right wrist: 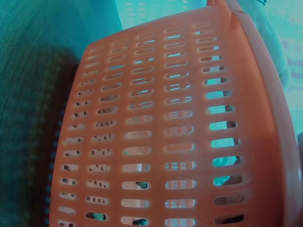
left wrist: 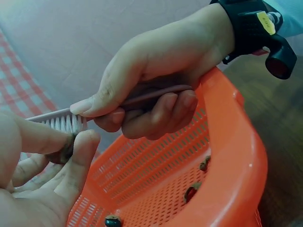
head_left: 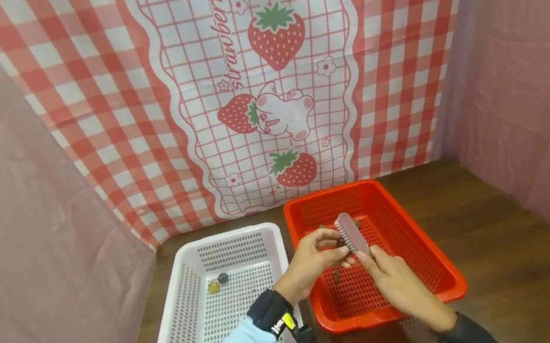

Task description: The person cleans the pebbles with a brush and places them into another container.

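Observation:
My right hand grips the handle of a pink brush with pale bristles. Between the thumb and fingers of my left hand is a small, dark, brown-coated lump, partly hidden by the fingers. In the left wrist view, the bristles meet the lump's upper side. Both hands are above a red plastic basket. Inside it lie several small dirt-coated pieces, one showing glossy red and one dark green. Mostly the basket's slotted wall fills the right wrist view.
Left of the red basket stands a white plastic basket holding a small yellow piece and a dark grey one. Both baskets rest on a brown wooden table. A strawberry-print checked cloth hangs behind, with pink cloth at both sides.

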### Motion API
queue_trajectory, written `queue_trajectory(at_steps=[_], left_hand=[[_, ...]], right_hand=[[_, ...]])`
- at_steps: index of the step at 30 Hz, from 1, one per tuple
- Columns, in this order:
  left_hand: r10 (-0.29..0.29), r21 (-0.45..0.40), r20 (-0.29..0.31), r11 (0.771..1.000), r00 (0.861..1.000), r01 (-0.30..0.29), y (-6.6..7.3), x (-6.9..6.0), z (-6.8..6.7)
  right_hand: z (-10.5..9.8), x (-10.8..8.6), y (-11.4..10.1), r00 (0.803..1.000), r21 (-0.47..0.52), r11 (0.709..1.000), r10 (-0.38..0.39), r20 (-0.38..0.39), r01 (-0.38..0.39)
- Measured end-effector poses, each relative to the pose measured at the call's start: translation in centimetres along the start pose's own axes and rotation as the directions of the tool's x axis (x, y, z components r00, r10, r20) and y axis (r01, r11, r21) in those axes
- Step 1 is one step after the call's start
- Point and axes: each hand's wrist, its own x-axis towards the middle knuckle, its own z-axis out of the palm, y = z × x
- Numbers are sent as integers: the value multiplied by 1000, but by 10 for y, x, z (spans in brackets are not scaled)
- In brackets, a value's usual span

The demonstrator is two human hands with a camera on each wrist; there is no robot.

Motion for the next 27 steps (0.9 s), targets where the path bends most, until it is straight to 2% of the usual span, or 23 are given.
queue_trajectory(at_steps=[3, 6, 9, 12, 14, 17, 19, 24, 27], left_hand=[[-3, 14, -2, 1000, 1000, 3, -1, 0, 1], [42, 30, -63, 999, 997, -40, -1, 0, 1], [69, 122, -119, 991, 991, -55, -1, -2, 1], [66, 244, -127, 969, 990, -33, -1, -4, 1], [66, 264, -140, 964, 988, -27, -2, -4, 1], [81, 221, -188, 975, 979, -39, -2, -4, 0], [83, 200, -198, 979, 977, -43, -3, -4, 0], [55, 212, -130, 977, 990, -26, -4, -2, 1], [62, 136, -147, 990, 987, -42, -3, 0, 1]], right_hand=[[0, -1, 0, 1000, 2, 1000, 4, 7, -4], [0, 0, 1, 1000, 0, 1000, -5, 9, 5], [1, 1, 2, 1000, 7, 1000, -19, 11, 19], [2, 1, 1, 1000, 22, 1000, -23, 13, 22], [2, 0, 1, 1000, 25, 999, -21, 13, 20], [2, -1, 1, 1000, 22, 999, -29, 7, 29], [2, -1, 1, 1000, 20, 999, -31, 4, 31], [1, -1, 3, 999, 11, 999, -34, -5, 34], [1, -1, 5, 999, 4, 999, -46, -13, 46]])
